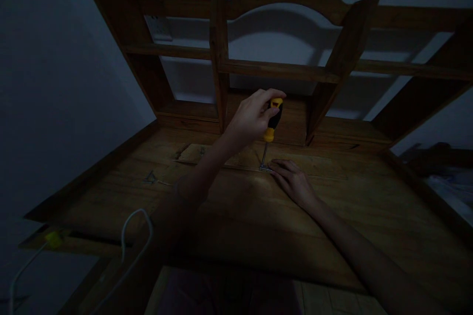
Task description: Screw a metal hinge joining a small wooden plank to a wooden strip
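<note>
My left hand is closed around the yellow and black handle of a screwdriver, which stands nearly upright, tilted a little. Its tip meets a small metal piece, possibly a hinge, at the front edge of a thin wooden board. My right hand rests low on the desk from the right, its fingertips pressed together at the end of that metal piece. Another small metal part sits toward the board's left end. Several screws lie on the desk to the left.
The wooden desk top spreads under both arms. At its back rises a wooden shelf unit with an arched top. A white cable loops at the front left, near a yellow object. A wall socket shows behind the shelves. The light is dim.
</note>
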Demonstrator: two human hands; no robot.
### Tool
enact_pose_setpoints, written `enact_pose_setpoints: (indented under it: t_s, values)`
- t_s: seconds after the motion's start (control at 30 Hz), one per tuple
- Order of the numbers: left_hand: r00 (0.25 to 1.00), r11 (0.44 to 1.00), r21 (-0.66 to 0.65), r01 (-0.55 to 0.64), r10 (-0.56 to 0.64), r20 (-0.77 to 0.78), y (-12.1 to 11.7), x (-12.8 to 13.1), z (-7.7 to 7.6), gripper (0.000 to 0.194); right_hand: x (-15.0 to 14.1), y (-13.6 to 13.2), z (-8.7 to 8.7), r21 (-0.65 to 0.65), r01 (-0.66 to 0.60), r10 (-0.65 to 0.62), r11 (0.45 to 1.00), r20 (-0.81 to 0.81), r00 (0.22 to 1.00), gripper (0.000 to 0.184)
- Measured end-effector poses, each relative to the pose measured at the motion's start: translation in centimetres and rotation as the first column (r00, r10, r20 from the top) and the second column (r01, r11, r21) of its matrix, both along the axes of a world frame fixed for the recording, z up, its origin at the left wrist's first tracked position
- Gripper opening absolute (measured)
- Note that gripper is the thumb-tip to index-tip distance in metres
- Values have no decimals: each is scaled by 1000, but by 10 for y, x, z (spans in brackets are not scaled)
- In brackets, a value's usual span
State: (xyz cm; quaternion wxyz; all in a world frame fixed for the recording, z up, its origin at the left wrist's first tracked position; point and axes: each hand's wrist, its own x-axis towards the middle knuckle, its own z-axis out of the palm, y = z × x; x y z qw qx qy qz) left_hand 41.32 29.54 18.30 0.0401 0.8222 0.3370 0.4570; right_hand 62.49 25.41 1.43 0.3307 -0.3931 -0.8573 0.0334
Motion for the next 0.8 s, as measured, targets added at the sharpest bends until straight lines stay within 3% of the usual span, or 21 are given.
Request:
enact_pose_setpoints:
  t_s: [0.33,0.6,0.7,0.8]
  values:
    - [991,988,68,-136,135,19,1,3,-3,30,0,2,-1,6,-10,10,1000,-5,1000,33]
    - [999,1000,17,-17,18,-31,-3,2,0,36,0,3,-2,5,-11,11,1000,-9,1000,33]
    - [998,998,26,-65,66,-26,-5,5,-1,29,0,2,-1,-3,-11,11,1000,-10,1000,33]
    - [990,989,63,-137,138,-2,-4,7,-2,33,0,1,0,-16,-7,7,1000,3,1000,33]
